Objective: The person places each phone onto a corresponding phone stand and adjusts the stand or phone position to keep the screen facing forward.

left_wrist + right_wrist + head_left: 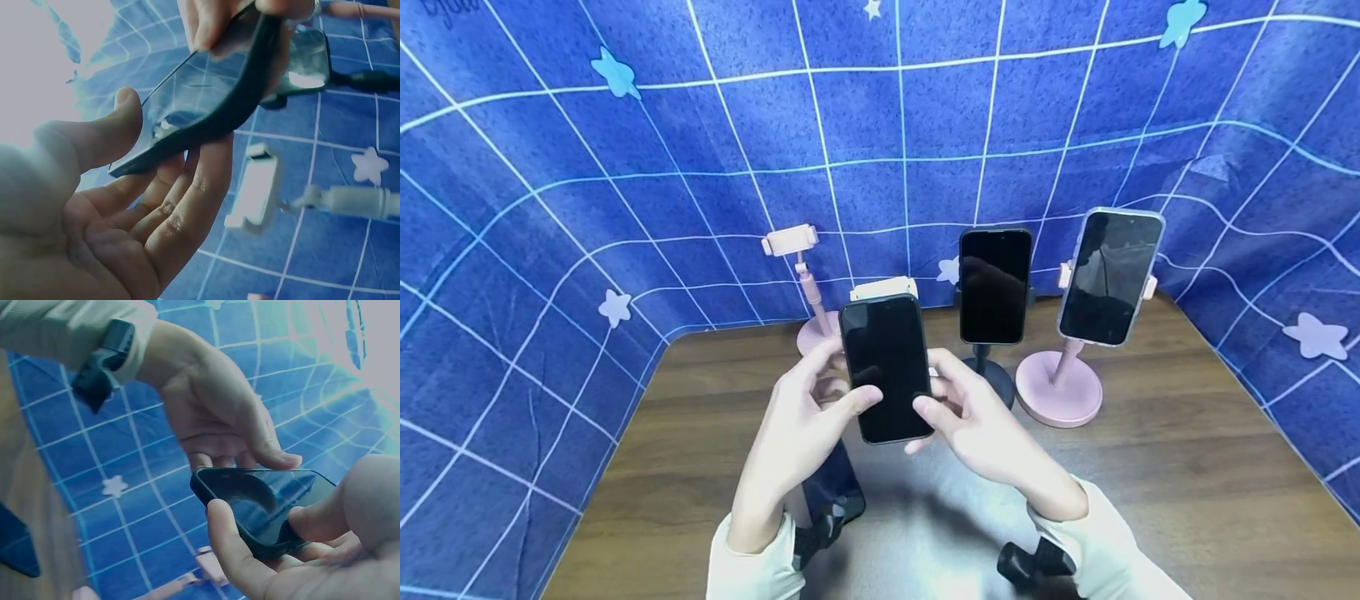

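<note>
A black smartphone (887, 367), dark screen facing up, is held between both hands above the table. My left hand (801, 429) grips its left edge, thumb over the screen and fingers beneath. At the lower right edge my right hand (985, 425) holds it likewise, thumb on the front. In the left wrist view the phone (250, 94) appears edge-on, with a white phone stand (256, 187) beyond it. Most of that stand is hidden behind the phone in the head view; only its clamp (885, 289) shows.
A pink phone stand (811, 287) stands at the back left. To the right, a black stand (992, 375) and another pink stand (1060, 390) each carry a phone. Another dark phone (835, 483) lies on the wooden table (685, 433) under my left forearm. Blue grid cloth (865, 192) surrounds the table.
</note>
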Tool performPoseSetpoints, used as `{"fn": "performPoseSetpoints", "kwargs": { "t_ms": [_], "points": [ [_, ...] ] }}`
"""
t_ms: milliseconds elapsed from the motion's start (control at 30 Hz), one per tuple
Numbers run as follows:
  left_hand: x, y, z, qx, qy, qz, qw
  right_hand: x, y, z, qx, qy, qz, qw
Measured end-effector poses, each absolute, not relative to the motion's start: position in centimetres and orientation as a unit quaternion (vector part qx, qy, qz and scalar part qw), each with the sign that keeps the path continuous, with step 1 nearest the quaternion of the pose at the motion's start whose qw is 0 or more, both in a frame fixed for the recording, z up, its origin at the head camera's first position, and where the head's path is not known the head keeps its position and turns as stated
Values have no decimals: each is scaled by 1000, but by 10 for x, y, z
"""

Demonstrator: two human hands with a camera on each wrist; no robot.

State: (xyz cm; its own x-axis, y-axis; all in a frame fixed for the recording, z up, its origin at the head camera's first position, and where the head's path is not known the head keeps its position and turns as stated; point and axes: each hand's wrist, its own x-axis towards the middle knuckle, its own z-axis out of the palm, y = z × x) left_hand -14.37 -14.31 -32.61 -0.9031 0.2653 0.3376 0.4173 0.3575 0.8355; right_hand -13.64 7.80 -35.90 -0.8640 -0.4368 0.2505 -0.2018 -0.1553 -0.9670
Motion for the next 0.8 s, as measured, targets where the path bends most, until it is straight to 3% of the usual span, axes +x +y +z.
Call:
{"fn": "performPoseSetpoints", "kwargs": {
  "t_ms": [133,467,800],
  "points": [
    [-140,-135,-324,-222,-826,-512,84,-135,82,-348,-255,643,-720,49],
    [-134,-122,-319,-225,-795,-563,33,-135,92,-334,-287,611,-738,-14],
    [-135,-120,-323,-192,-805,-556,77,-139,85,-335,-251,643,-723,-22]
  ]
}}
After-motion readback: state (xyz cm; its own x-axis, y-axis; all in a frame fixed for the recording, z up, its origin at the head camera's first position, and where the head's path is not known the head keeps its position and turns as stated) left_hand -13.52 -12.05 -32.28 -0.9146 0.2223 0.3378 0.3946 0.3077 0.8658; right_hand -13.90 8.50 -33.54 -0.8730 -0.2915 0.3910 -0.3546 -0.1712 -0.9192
